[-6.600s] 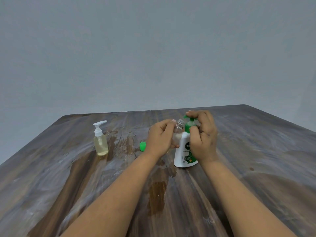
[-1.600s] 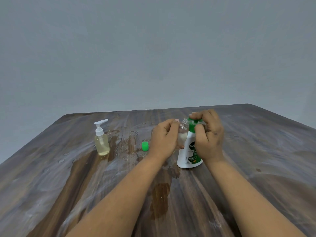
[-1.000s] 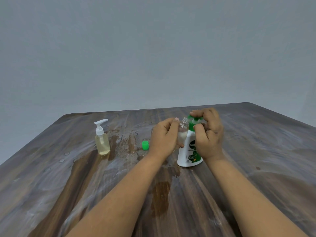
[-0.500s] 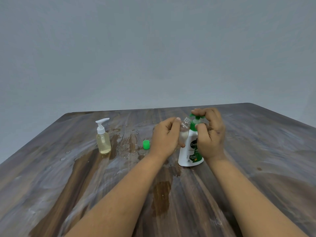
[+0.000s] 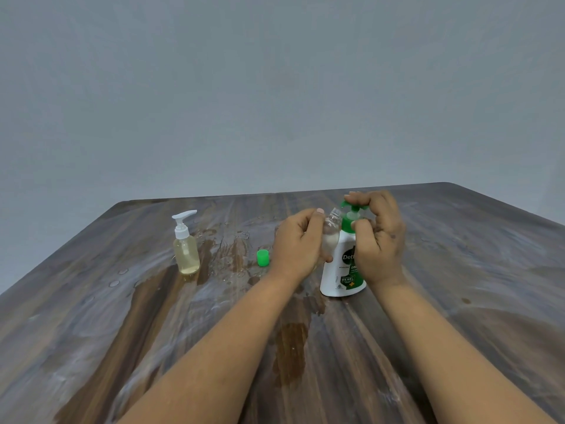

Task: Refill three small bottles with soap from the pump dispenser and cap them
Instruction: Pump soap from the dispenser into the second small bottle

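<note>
Standing on our streaked wooden table (image 5: 458, 301), the white-and-green dispenser (image 5: 342, 270) reads "99.99%". Our right hand (image 5: 379, 237) curls over its green pump; our left hand (image 5: 298, 243) grips a small clear bottle (image 5: 331, 232), mouth under the spout. A yellow-filled pump bottle (image 5: 186, 249) and green cap (image 5: 263, 258) stand left.

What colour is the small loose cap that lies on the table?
Bright green; the cap shows clearly in the head view, left of the left hand.
</note>
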